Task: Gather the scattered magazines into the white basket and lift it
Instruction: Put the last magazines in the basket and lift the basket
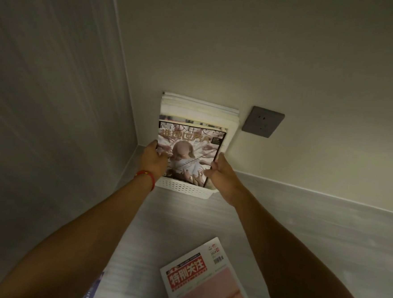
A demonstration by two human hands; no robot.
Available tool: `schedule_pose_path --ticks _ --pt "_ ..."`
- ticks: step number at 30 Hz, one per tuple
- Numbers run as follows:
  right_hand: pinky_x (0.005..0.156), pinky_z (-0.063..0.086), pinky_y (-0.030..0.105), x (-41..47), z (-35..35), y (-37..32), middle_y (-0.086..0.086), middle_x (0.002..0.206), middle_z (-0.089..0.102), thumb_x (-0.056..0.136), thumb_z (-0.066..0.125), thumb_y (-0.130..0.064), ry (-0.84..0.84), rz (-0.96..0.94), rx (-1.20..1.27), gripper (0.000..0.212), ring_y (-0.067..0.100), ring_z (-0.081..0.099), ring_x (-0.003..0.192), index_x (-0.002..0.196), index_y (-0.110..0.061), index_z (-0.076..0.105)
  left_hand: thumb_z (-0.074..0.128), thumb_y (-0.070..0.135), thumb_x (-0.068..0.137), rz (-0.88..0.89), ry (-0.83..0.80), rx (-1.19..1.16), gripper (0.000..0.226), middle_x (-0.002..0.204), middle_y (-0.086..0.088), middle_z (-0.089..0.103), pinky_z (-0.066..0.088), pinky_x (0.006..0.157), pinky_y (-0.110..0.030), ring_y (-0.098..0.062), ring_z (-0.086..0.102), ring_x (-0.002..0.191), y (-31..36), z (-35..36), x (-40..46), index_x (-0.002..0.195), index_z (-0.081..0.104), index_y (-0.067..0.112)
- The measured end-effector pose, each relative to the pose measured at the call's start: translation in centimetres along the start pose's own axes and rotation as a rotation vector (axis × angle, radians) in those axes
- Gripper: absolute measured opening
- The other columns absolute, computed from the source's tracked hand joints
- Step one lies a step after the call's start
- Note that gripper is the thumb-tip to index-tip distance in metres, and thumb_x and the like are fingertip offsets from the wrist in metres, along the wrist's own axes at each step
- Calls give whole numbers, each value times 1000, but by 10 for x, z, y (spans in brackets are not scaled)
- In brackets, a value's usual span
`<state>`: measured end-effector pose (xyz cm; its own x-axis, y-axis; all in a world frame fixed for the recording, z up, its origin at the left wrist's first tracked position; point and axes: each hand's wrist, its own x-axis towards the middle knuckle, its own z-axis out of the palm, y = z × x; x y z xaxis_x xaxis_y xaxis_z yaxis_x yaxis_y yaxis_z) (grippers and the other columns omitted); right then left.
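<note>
Gripping magazine [189, 151] edges, over basket [183, 189]

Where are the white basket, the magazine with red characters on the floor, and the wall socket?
white basket [183, 189]: head view, on its perforated front wall.
red-titled magazine [201, 279]: head view, on its cover's middle.
wall socket [263, 122]: head view, on its grey faceplate.
</note>
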<state>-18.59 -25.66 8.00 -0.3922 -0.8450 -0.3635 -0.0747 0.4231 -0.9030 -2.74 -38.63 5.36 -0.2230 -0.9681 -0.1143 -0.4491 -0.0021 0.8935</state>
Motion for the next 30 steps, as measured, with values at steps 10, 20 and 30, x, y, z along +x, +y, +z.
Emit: schedule_pose_path --ticks 10,20,30 --pt "80 54 34 -101 -42 91 0 99 68 96 50 -24 59 -96 -775 15 20 67 91 98 -19 64 55 -5 79 326 -39 245 44 121 -7 60 51 97 -35 -25 59 109 -41 9 -125 115 64 18" --pt "90 51 39 -207 -23 212 7 129 47 86 58 -58 -45 186 -1072 75 25 54 115 139 -13 31 66 45 76 197 -395 900 83 150 3 30 41 103 -44 -22 34 136 -125 61 -275 146 26 26" --pt "92 47 41 -205 -36 225 10 136 42 72 73 -49 -87 211 -900 86 28 47 122 137 -10 33 61 34 85 -124 -295 707 35 124 -9 46 50 94 -48 -28 41 117 -112 49 -261 117 48 25"
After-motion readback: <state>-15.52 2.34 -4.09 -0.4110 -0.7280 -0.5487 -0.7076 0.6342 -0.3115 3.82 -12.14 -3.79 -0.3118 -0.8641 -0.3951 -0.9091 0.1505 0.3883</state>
